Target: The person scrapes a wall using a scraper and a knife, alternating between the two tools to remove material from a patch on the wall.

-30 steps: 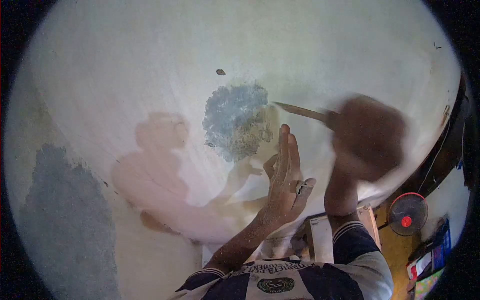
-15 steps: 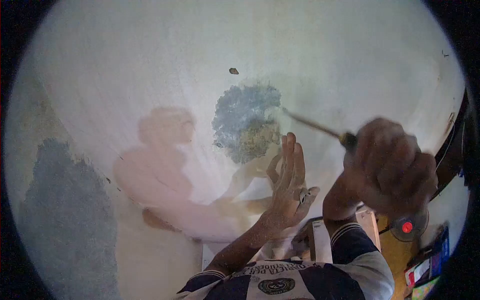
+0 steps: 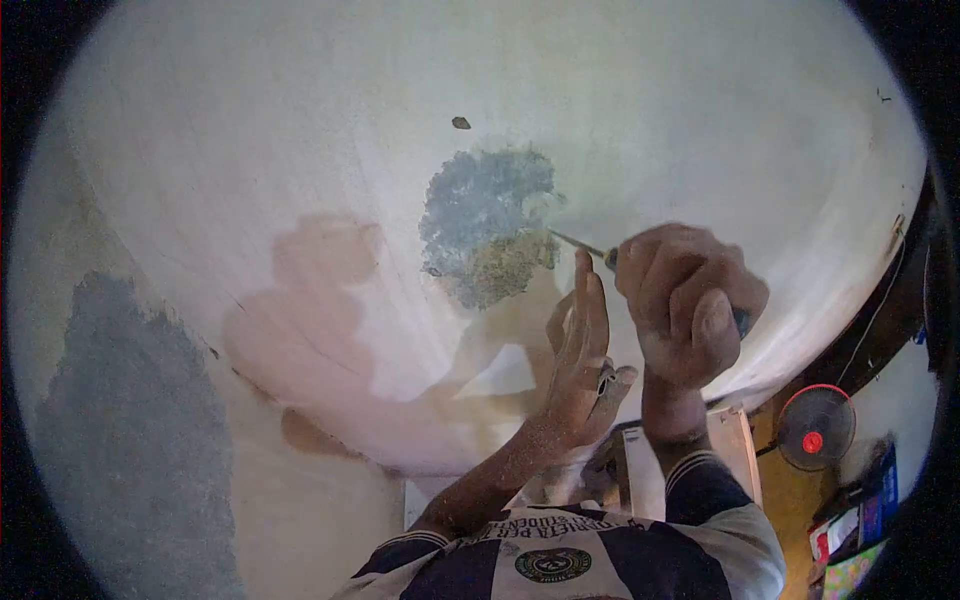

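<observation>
My right hand (image 3: 690, 305) is closed in a fist around a screwdriver (image 3: 585, 246). Its thin metal shaft points left, and the tip sits at the right edge of a rough grey patch (image 3: 485, 205) on the pale wall (image 3: 650, 130). The fist hides most of the handle; a dark end shows by the thumb. Just below the tip, my left hand (image 3: 580, 375) is held up edge-on against the wall, fingers stretched upward and nothing in it. A ring (image 3: 604, 380) shows on that hand.
A larger grey patch (image 3: 130, 430) covers the wall at lower left. Above the middle patch is a small chipped spot (image 3: 460, 123). At lower right are a fan (image 3: 815, 430) with a red centre and a stack of coloured items (image 3: 855, 530). A cable (image 3: 872, 325) hangs along the right.
My right hand has moved left and closer to the wall, bringing the screwdriver tip to the patch's edge. My left hand stays nearly in place. The fan has come into fuller view.
</observation>
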`<state>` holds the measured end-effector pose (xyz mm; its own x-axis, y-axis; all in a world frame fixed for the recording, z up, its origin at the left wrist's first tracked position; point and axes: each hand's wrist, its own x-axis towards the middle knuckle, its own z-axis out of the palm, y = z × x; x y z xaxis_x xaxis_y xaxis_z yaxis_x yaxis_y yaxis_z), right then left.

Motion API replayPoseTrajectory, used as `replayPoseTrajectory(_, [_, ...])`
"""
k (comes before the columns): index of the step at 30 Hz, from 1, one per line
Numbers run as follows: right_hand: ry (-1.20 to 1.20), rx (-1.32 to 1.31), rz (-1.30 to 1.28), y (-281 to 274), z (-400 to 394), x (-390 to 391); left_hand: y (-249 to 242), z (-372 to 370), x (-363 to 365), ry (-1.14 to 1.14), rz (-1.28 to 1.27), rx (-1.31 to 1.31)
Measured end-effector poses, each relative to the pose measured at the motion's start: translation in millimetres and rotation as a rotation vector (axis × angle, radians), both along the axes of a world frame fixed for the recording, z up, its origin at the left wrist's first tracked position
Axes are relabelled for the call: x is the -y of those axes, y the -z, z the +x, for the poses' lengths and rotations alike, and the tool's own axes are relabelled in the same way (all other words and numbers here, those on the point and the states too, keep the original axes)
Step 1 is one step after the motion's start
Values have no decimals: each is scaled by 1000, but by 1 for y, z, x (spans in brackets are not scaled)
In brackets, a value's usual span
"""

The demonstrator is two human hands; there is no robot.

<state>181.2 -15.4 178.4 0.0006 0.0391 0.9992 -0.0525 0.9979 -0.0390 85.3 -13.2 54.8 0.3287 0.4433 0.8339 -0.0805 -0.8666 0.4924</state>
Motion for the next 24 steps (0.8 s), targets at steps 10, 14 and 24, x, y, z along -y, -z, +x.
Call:
replayPoseTrajectory(10, [784, -400, -212, 123, 27, 30, 31, -4, -10, -17, 72, -136])
replayPoseTrajectory(14, [704, -414, -916, 176, 20, 67, 47, -3, -6, -10, 0, -165])
replayPoseTrajectory(24, [525, -277, -839, 193, -19, 46, 44, -32, -11, -163, 65, -107])
